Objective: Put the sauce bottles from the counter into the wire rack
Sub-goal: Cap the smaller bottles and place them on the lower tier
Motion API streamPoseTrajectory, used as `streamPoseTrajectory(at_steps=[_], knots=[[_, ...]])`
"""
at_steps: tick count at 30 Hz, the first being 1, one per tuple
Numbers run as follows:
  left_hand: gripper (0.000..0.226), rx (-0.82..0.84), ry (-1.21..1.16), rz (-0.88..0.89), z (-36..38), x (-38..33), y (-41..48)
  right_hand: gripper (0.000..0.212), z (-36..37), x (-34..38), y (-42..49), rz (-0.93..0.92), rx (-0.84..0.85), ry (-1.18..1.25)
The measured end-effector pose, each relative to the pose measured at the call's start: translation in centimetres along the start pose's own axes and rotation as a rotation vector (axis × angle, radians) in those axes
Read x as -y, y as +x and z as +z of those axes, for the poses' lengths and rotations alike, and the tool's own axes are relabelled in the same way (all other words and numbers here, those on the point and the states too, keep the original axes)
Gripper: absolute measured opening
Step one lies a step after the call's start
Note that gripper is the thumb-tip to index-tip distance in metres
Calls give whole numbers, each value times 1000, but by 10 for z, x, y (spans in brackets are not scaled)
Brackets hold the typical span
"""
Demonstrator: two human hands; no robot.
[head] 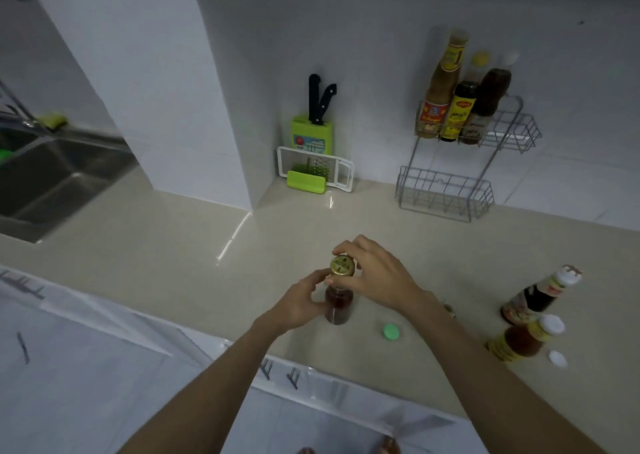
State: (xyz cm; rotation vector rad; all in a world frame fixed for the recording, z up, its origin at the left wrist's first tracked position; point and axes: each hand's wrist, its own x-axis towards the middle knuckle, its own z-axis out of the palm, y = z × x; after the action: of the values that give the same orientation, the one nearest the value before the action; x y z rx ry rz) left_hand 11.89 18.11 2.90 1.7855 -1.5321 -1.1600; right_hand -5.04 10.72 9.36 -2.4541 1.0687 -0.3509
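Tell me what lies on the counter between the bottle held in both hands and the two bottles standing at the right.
In the head view, a green cap lies there on the counter; the rest is bare.

Both forearms are bare to the bottom of the view, with no sleeves showing. The left hand (298, 306) and right hand (375, 275) wear no gloves.
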Motion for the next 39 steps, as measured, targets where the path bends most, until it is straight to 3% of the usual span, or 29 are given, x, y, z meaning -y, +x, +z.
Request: streamPoseTrajectory(at_steps=[4, 8, 13, 17, 23, 27, 32, 37, 39], knots=[[41, -65, -215, -10, 28, -7, 9, 45, -1, 8, 2, -24, -9, -50], [27, -202, -234, -16, 41, -9, 19, 46, -11, 9, 4, -40, 115, -48], [30, -161, -175, -15, 40, -7, 33, 43, -32, 4, 14, -101, 290, -52], [26, -110, -150, -2, 38, -8, 36, 44, -36, 5, 17, -69, 292, -156], [28, -65, -151, 11, 38, -6, 37, 69, -35, 7, 15, -88, 286, -290], [28, -83, -205, -14, 43, -5, 38, 45, -37, 1, 15, -185, 353, -315], [40, -167, -226, 30, 51, -8, 41, 40, -35, -2, 13, -223, 272, -355], [17, -13, -311, 162, 35, -29, 36, 39, -52, -11, 4, -284, 75, -485], [17, -37, -351, 174, 32, -43, 36, 38, -59, -5, 9, -292, -44, -575]])
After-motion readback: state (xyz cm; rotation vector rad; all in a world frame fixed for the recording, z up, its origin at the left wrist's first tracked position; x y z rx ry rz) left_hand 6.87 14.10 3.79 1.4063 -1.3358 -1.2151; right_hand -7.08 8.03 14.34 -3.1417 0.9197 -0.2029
